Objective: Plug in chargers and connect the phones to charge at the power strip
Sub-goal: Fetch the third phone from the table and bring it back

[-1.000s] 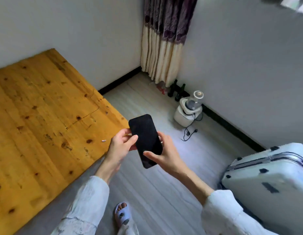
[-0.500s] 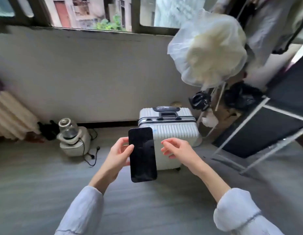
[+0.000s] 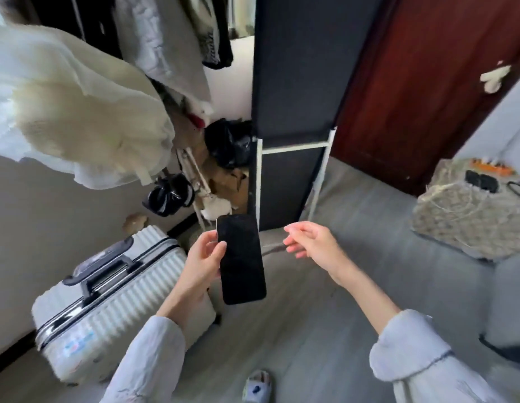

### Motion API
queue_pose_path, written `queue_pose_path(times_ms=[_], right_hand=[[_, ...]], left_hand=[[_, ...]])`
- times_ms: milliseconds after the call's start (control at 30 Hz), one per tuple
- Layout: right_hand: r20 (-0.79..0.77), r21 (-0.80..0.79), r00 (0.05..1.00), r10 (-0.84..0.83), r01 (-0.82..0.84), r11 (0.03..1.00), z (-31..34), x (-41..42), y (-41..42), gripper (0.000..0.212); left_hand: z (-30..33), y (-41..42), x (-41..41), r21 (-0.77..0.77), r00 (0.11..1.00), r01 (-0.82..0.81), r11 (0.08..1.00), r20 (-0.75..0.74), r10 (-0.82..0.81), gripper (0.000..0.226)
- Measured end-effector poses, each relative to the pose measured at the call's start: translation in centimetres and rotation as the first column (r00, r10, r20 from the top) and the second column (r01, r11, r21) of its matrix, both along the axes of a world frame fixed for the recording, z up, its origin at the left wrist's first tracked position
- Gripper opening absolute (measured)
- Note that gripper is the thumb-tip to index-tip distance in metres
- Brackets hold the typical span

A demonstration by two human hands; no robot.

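At far left a white ribbed suitcase [image 3: 107,298] stands on the grey floor [image 3: 325,330] against the wall, under a pale bundle of cloth [image 3: 78,112] that hangs above it. Just right of the suitcase, the left hand [image 3: 200,263] grips a dark phone [image 3: 241,260] by its left edge, thumb on the screen, the phone upright and held in the air. The right hand [image 3: 314,242] hovers just beside the phone, apart from it, fingers loosely spread and holding nothing. Behind the hands a black wardrobe panel [image 3: 290,97] with a white frame comes down to the floor, and a dark red door [image 3: 421,82] stands to its right. Bare floor stretches between the hands and a patterned table [image 3: 471,222] at far right, which carries an orange power strip [image 3: 491,168], two black chargers [image 3: 481,180] and a dark cable [image 3: 517,189].

Half a second ago the view faced the window wall with the suitcase behind the phone; the suitcase now lies to the left and the table has come into sight. The right hand has opened wider away from the phone.
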State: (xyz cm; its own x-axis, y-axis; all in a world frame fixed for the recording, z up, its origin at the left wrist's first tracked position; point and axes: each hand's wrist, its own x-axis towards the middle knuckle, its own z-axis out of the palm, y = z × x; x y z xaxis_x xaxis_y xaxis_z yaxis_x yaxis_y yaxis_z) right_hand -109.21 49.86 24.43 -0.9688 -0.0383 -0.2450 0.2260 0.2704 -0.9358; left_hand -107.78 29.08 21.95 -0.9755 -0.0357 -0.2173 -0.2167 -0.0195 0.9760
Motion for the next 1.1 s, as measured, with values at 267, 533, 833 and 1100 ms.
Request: queue_pose_path(times_ms=[267,533,833,1100], right_hand=[[0.000,-0.030,0.949,-0.315,0.315,0.949,1.0,-9.2,14.6,0.020],[-0.014,-0.063,0.869,-0.495,0.493,0.868,-0.2,-16.7,32.0,0.018],[-0.024,-0.064,0.790,-0.613,0.611,0.789,0.8,-25.4,54.3,0.019],[-0.010,-0.040,0.744,-0.668,0.668,0.743,-0.1,-32.4,70.1,0.022]], left_hand=[[0.9,14.9,-16.0,-0.038,0.957,0.290,0.956,-0.010,-0.290,0.015],[0.1,33.6,-27.3,-0.071,0.894,0.447,0.892,0.002,-0.448,0.019],[0.8,57.5,-37.8,-0.068,0.856,0.515,0.855,-0.004,-0.516,0.015],[-0.3,73.7,-46.6,-0.112,0.792,0.608,0.786,0.013,-0.610,0.018]])
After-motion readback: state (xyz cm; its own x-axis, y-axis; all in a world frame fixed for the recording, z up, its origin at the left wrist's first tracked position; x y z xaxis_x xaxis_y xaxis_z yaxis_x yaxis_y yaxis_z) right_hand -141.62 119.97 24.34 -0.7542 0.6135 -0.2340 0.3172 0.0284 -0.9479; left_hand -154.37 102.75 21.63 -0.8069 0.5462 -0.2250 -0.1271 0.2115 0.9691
